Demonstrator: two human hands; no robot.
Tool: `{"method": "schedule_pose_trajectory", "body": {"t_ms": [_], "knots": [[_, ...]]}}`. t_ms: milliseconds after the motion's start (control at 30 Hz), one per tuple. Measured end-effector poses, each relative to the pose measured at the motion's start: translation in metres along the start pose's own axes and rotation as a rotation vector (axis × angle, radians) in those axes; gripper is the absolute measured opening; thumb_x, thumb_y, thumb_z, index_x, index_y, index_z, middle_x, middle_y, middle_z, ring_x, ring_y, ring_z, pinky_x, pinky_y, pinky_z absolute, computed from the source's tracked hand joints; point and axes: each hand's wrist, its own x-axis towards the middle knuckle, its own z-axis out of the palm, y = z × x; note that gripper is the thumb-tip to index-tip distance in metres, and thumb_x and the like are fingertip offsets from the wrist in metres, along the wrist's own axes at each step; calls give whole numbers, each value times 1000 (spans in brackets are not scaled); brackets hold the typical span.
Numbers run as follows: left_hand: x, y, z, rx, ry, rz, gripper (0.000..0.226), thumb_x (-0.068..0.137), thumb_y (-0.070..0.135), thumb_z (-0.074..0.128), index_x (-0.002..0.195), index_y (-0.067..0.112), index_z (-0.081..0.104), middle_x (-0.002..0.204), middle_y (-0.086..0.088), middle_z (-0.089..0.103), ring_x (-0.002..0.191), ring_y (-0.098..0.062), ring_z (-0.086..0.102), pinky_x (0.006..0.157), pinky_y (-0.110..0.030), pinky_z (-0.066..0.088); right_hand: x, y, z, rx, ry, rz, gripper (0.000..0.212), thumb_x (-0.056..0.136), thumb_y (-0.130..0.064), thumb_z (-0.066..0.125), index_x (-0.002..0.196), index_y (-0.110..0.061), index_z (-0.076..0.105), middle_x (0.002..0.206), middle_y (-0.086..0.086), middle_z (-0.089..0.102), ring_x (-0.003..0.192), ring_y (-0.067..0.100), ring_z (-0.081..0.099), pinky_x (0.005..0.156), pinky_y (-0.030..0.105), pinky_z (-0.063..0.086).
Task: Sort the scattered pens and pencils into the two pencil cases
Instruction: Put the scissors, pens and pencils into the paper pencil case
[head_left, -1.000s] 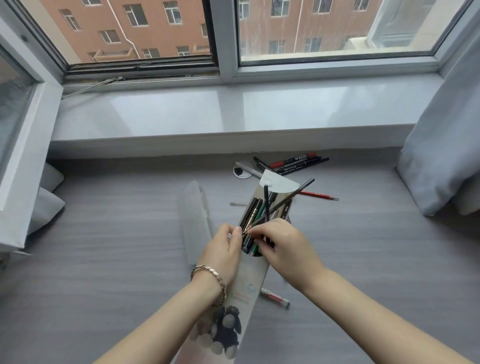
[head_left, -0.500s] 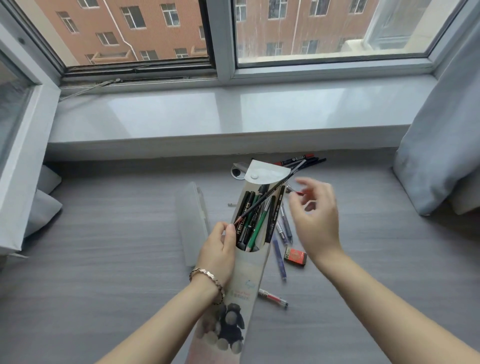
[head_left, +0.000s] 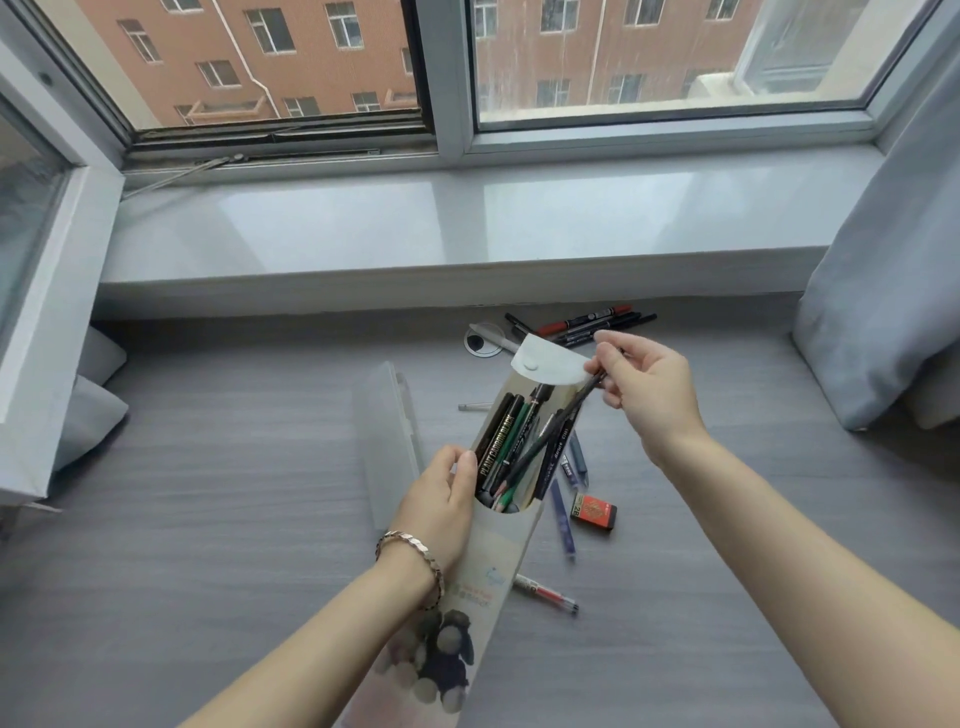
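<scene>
Pencil (head_left: 550, 436) slanted: upper end pinched by right hand (head_left: 644, 395), tip pointing down toward left hand (head_left: 441, 499), inside open pencil case (head_left: 498, 551) gripped by left hand.

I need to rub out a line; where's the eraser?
Head view, right of centre: the eraser lies on the desk right of the held pencil case, beside a blue pen.
</scene>
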Motion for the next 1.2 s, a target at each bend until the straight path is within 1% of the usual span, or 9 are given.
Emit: {"method": "schedule_pose_trajectory", "body": {"t_ms": [100,200,333,433,567,733,833,967,1200], "knots": [[0,2,2,-5,2,-1,32,98,29,32,68,25,42,60,9,46,58,-8,45,56,-22,34,-19,5,9,-125,-162,-37,21,89,-7,54,109,-10,52,73,6,65,46,-1,52,46,12,45],[2,1,5,-14,14,-22,30,98,29,32,78,14,49,63,5,49,65,-19,47,58,-27,35,-30,18,15,-361,-204,-168,19,86,-17,60,103,-18,51,88,6,68,74,12,63,67,25,54],[5,-4,3,46,-30,-47,33,98,28,32,66,25,39,60,7,45,57,-8,43,49,-12,31,-23,29,12,-719,-211,-426,46,88,-23,57,131,-12,45,123,3,54,122,19,44,104,21,30],[8,-1,2,53,-53,-52,36,98,26,32,62,23,35,57,6,40,53,-8,38,48,-13,31,-16,32,11,-783,-221,-522,64,85,-21,62,140,-13,31,135,5,48,131,20,35,111,29,24],[16,0,2,73,-70,-72,36,98,27,32,63,20,34,56,5,37,53,-11,35,48,-17,28,-1,33,11,-745,-224,-484,63,83,-18,64,138,-18,33,114,3,58,108,18,52,99,31,40],[30,-2,-3,99,-12,-171,35,97,25,32,63,17,35,58,1,39,56,-16,37,54,-29,29,33,23,-2,-267,-71,-254,27,91,-10,50,116,-20,48,72,-1,64,59,5,58,63,21,51],[47,1,-8,75,90,-217,36,97,22,31,61,15,31,58,0,36,53,-14,33,51,-27,26,73,33,-20,-627,16,-258,19,89,-10,49,102,-18,61,82,4,68,76,18,61,76,35,49],[74,1,-14,60,179,-240,35,96,21,32,63,12,32,59,-2,36,54,-15,32,51,-29,25,125,47,-30,-1243,-172,-367,26,86,-3,47,105,-8,65,111,10,63,108,29,51,87,39,45],[102,6,-8,68,171,-222,36,98,24,31,63,17,37,58,2,41,55,-11,38,51,-26,29,163,61,-15,-1696,-415,-615,23,57,7,71,75,-4,63,81,14,65,77,33,61,56,33,46]]}}
